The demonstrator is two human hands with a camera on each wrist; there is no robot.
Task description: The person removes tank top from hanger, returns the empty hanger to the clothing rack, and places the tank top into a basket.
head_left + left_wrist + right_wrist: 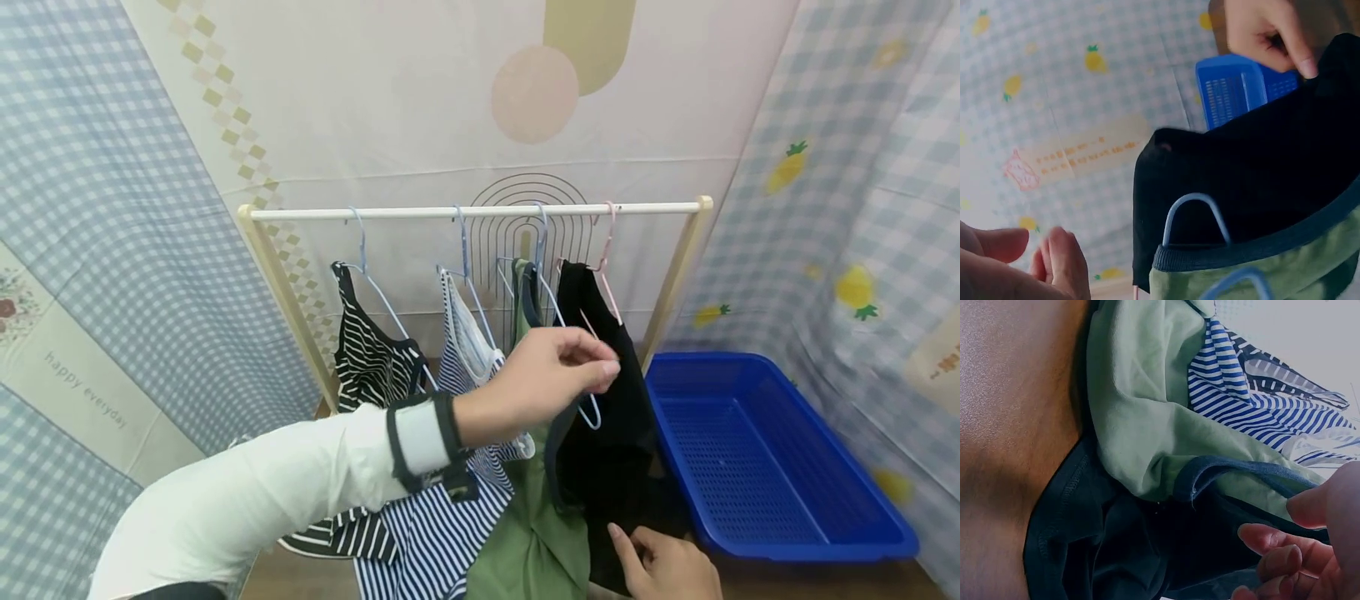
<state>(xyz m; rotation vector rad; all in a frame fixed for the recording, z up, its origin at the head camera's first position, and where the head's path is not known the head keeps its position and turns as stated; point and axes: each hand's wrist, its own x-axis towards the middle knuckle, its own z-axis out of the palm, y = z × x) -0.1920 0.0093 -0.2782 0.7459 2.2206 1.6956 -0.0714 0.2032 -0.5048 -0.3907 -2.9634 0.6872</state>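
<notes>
My left hand (555,367) is held in the air before the rack, its fingers loosely bent with nothing between them. Behind it hangs a black garment (607,392) on a pink hanger (607,242). Beside that is a green garment (536,500) with navy trim on a blue hanger (542,242); the hanger's near end sticks out bare below my hand. My right hand (663,567) is low by the bottom of the black garment. In the right wrist view, its relaxed fingers (1279,562) overlap the black cloth and grip nothing.
A white rail (420,213) on cream posts carries the hangers. Further left hang a blue-and-white striped top (438,525) and a black-and-white striped top (375,350). A blue plastic basket (810,542) stands at the right. Patterned cloth covers the walls.
</notes>
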